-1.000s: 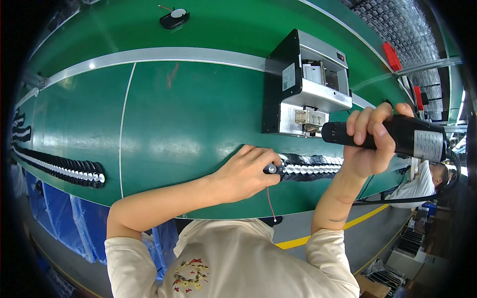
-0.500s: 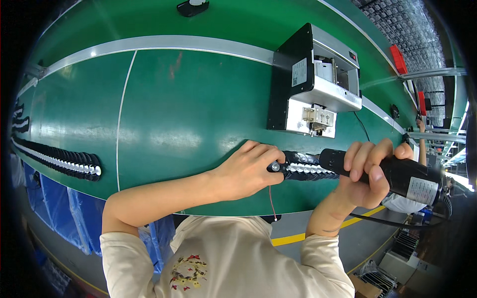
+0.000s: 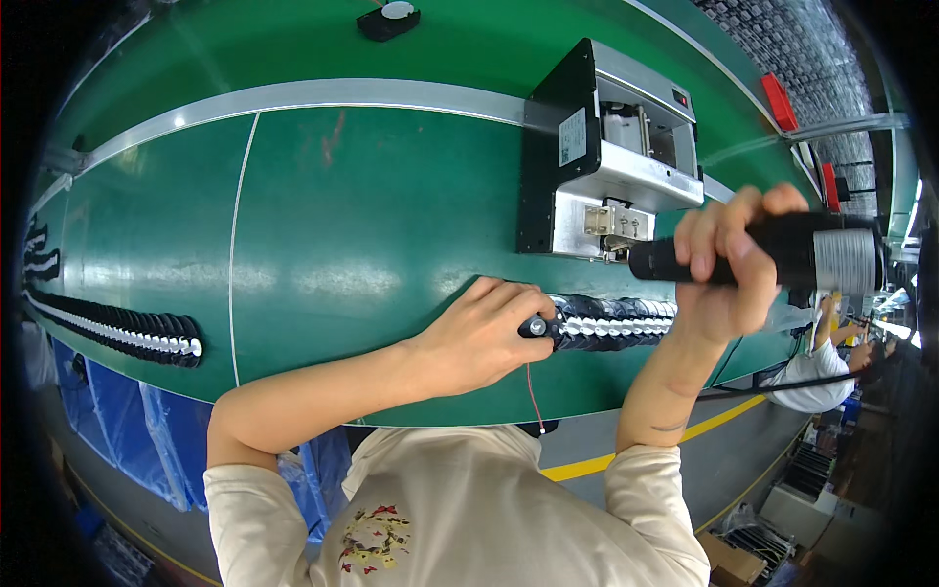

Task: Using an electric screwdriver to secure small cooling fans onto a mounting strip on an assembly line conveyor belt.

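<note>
My right hand (image 3: 732, 256) is wrapped around a thick black electric screwdriver (image 3: 812, 252) with a cord. Its narrow end points left, at the front block of a black and silver box machine (image 3: 641, 176) that looks like a screw feeder; contact between them cannot be told. On the green bench, my left hand (image 3: 484, 328) has its fingers closed on a small black part (image 3: 534, 327) with a round shiny spot. This part sits at the left end of a row of black and white parts (image 3: 621, 324). A thin red wire (image 3: 533, 396) dangles below it.
Another row of black and white parts (image 3: 122, 325) lies at the far left of the bench (image 3: 342, 215). Beyond the metal rail is a black and white part (image 3: 389, 20). Red bins (image 3: 780, 102) stand at the right. A co-worker (image 3: 817, 377) sits at the right edge.
My right hand has raised the screwdriver from the row of parts toward the machine's front block. My left hand stays on the small black part. The view has shifted slightly.
</note>
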A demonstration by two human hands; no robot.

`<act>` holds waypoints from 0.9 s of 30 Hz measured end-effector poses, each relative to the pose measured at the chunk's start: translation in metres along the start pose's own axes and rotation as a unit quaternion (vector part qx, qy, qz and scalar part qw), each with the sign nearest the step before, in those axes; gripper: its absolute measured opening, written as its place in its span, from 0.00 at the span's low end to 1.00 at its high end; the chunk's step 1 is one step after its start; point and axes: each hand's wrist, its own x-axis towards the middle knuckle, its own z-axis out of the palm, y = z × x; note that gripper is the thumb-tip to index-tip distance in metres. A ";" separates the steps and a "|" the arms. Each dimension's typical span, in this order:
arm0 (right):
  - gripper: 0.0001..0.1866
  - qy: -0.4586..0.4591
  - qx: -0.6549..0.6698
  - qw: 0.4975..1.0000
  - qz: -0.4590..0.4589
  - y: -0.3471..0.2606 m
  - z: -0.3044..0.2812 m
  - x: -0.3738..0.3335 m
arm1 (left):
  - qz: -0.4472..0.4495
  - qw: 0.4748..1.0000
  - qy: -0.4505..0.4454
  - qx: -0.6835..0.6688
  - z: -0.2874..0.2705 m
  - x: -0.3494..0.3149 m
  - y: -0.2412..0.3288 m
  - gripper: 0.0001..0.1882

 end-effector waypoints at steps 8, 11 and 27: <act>0.23 0.007 0.028 0.999 0.040 -0.022 0.016 -0.069 | 0.009 1.000 0.005 0.019 0.003 -0.001 -0.001 0.10; 0.21 -0.002 0.017 0.999 0.040 -0.017 0.018 -0.074 | 0.004 1.000 0.001 0.009 0.004 0.000 -0.001 0.10; 0.21 -0.160 -0.031 0.986 -0.016 -0.003 0.016 -0.090 | -0.019 0.999 -0.016 -0.035 -0.006 0.001 0.006 0.16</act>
